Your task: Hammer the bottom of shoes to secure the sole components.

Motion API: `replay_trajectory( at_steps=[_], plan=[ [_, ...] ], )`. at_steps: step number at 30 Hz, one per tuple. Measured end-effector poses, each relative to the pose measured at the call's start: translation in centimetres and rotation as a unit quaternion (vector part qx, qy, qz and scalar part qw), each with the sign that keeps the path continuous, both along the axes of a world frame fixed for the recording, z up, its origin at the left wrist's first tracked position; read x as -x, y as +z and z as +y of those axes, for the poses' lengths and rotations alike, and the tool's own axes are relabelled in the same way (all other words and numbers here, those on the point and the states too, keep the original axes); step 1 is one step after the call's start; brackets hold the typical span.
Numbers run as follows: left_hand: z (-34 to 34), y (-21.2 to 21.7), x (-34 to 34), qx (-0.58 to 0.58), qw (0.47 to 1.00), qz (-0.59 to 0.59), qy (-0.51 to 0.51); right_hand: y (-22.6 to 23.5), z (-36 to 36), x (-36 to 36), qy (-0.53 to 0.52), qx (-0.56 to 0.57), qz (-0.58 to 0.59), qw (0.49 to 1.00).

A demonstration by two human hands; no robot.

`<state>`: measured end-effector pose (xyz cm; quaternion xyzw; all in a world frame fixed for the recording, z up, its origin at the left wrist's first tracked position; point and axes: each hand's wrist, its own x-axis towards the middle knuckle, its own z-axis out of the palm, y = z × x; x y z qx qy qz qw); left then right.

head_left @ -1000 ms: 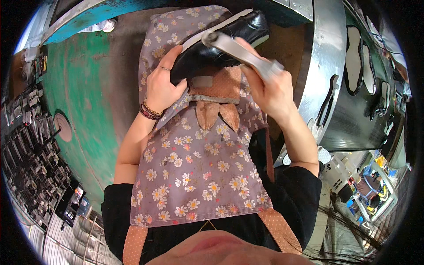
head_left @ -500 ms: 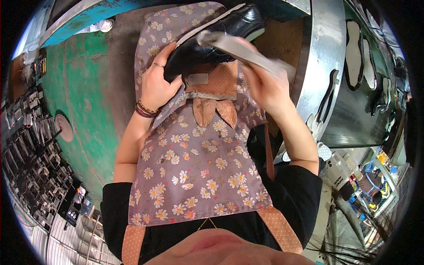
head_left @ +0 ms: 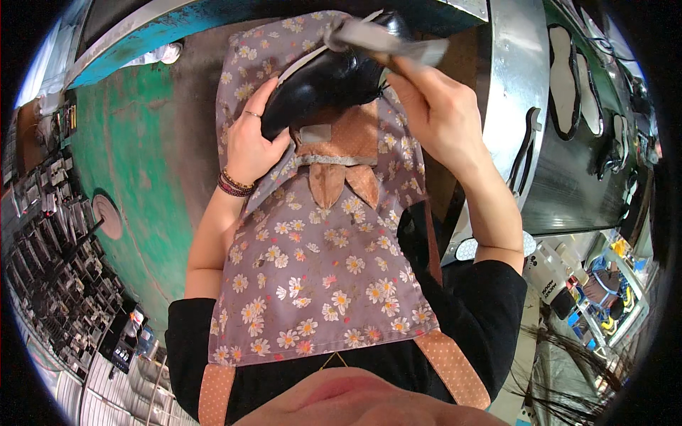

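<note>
A black shoe [head_left: 307, 98] with a pale strip along its sole edge lies tilted across my lap, on the floral apron [head_left: 312, 263]. My left hand [head_left: 249, 145] is closed round the near end of the shoe, thumb on one side and fingers on the other. In my right hand [head_left: 451, 117] is a hammer [head_left: 373, 37] with a grey metal head, blurred by motion. Its rounded end is over the pale sole edge near the shoe's far end. Part of the handle is hidden by my fingers.
On my right, a metal-edged bench [head_left: 508, 64] carries a dark curved tool [head_left: 527, 145] and several pale sole pieces [head_left: 565, 85]. A blue-edged curved frame [head_left: 135, 53] runs along the far side. Racks of dark items [head_left: 53, 241] stand at the left, beyond the green floor [head_left: 135, 142].
The hammer has moved up and away from me, toward the shoe's far end. My right hand has shifted slightly right and turned. The left hand keeps its hold; the shoe has shifted a little.
</note>
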<state>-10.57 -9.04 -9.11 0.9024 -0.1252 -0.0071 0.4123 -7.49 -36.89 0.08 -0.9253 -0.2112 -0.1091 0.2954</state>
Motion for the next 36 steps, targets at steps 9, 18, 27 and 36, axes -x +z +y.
replay_trajectory(
  at_steps=[9, 18, 27, 36],
  plan=[
    [-0.4, -0.6, 0.3, -0.015, 0.999, -0.041, -0.012, 0.1, 1.7, -1.0, 0.031, 0.05, 0.077, 0.995],
    [-0.8, -0.5, 0.9, -0.018, 0.997, -0.077, -0.012, 0.3, 2.7, 0.1, 0.043, 0.015, 0.108, 0.993],
    [-0.7, -0.1, 0.7, -0.001, 1.0, -0.011, -0.007, -1.4, 0.8, 1.4, 0.012, 0.017, 0.075, 0.997],
    [-0.9, -0.2, 0.4, -0.002, 1.0, -0.015, 0.001, -2.1, 0.0, 2.5, -0.027, 0.002, 0.082, 0.996]
  ],
)
